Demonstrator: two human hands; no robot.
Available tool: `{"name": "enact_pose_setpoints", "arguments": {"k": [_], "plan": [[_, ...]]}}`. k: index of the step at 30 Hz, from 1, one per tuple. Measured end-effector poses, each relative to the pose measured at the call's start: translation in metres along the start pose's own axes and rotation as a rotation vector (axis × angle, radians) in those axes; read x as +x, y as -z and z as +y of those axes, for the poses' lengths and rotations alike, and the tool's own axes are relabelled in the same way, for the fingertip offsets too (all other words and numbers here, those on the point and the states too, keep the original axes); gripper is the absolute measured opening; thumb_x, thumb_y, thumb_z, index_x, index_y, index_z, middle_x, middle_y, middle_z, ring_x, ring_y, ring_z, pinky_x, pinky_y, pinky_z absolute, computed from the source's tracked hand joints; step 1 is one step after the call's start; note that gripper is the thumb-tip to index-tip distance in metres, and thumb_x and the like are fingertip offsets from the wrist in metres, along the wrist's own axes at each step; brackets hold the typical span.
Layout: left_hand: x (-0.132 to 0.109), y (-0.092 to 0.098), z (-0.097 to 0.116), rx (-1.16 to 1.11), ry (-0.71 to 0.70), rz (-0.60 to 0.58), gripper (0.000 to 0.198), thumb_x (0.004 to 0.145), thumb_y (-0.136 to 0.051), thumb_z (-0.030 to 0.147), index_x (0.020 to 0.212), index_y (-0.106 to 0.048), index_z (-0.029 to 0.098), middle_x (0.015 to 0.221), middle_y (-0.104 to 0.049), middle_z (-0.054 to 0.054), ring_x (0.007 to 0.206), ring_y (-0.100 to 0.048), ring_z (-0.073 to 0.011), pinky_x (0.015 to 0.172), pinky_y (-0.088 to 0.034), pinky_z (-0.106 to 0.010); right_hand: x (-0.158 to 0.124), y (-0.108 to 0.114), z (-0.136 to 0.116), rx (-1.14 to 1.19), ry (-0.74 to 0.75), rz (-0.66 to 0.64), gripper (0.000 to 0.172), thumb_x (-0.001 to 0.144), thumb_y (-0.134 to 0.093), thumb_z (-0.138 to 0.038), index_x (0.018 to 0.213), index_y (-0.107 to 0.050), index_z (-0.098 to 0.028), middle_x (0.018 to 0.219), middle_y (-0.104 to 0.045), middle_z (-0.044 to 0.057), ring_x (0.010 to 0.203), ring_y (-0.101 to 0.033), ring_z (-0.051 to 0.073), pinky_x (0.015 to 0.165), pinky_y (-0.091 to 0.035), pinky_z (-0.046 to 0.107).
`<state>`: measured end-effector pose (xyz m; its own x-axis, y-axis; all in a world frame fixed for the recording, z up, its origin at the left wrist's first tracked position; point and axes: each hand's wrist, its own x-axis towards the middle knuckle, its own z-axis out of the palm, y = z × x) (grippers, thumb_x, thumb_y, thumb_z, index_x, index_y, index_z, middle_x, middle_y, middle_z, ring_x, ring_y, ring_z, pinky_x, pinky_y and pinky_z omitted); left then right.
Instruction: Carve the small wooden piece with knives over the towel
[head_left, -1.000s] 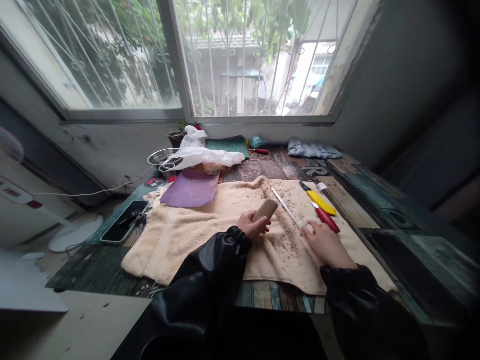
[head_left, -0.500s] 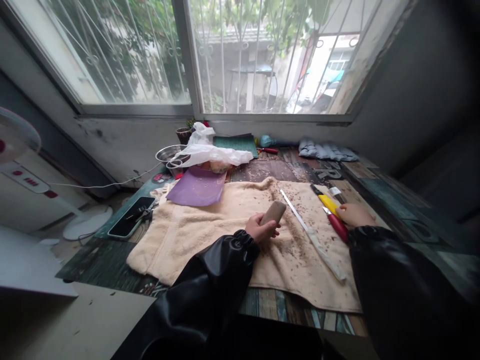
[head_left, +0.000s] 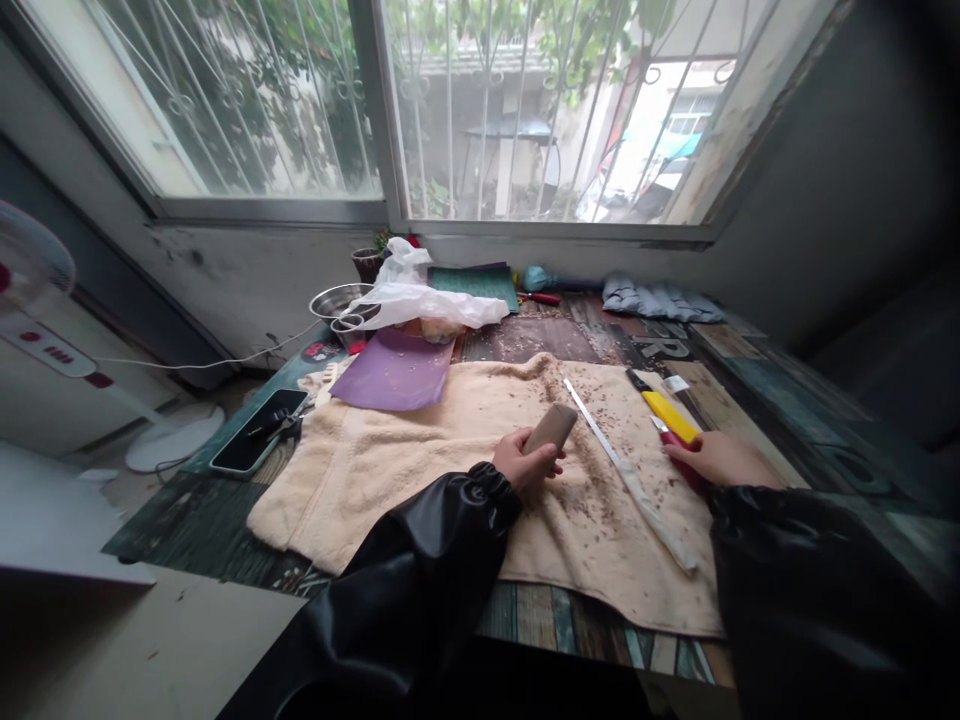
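My left hand (head_left: 527, 461) is closed around a short rounded wooden piece (head_left: 551, 427), held just above a beige towel (head_left: 420, 460) strewn with wood shavings. My right hand (head_left: 712, 457) rests on a red-handled knife (head_left: 679, 452) at the towel's right edge, fingers curled over its handle. A yellow-handled knife (head_left: 670, 415) lies right beside it, further back. A long metal ruler (head_left: 626, 475) lies diagonally on the towel between my two hands. Both arms wear black glossy sleeves.
A purple sheet (head_left: 394, 370), a white plastic bag (head_left: 424, 300), metal bowls (head_left: 337, 305), a green cutting mat (head_left: 476, 283) and grey gloves (head_left: 656, 300) sit toward the window. A phone (head_left: 251, 445) lies at the table's left. A white fan (head_left: 45, 330) stands left.
My right hand left the ruler, moved right to the knives, and now lies over the red-handled one. My left hand kept its hold on the wooden piece.
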<state>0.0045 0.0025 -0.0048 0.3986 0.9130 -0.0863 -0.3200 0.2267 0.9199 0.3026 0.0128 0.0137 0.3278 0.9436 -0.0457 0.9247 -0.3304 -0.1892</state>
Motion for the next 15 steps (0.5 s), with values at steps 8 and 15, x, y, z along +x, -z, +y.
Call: {"name": "enact_pose_setpoints", "arguments": {"k": [8, 15], "plan": [[0.002, -0.001, 0.004, -0.227, -0.01, -0.035, 0.045, 0.057, -0.065, 0.037, 0.089, -0.045, 0.012, 0.074, -0.06, -0.007, 0.055, -0.058, -0.0149, 0.052, -0.046, -0.028, -0.025, 0.036, -0.04, 0.083, 0.05, -0.028, 0.032, 0.074, -0.04, -0.045, 0.076, -0.05, -0.014, 0.074, -0.056, 0.013, 0.062, -0.049, 0.017, 0.057, -0.033, 0.028], [0.0, -0.002, 0.017, -0.419, -0.036, 0.002, 0.036, 0.064, -0.056, 0.033, 0.091, -0.039, 0.016, 0.083, -0.056, -0.006, 0.064, -0.06, -0.0189, 0.055, -0.049, -0.035, -0.053, 0.043, -0.119, 1.127, 0.36, -0.167, 0.028, 0.074, -0.042, -0.043, 0.089, -0.04, -0.019, 0.081, -0.051, 0.003, 0.064, -0.051, 0.011, 0.059, -0.042, 0.024]]}}
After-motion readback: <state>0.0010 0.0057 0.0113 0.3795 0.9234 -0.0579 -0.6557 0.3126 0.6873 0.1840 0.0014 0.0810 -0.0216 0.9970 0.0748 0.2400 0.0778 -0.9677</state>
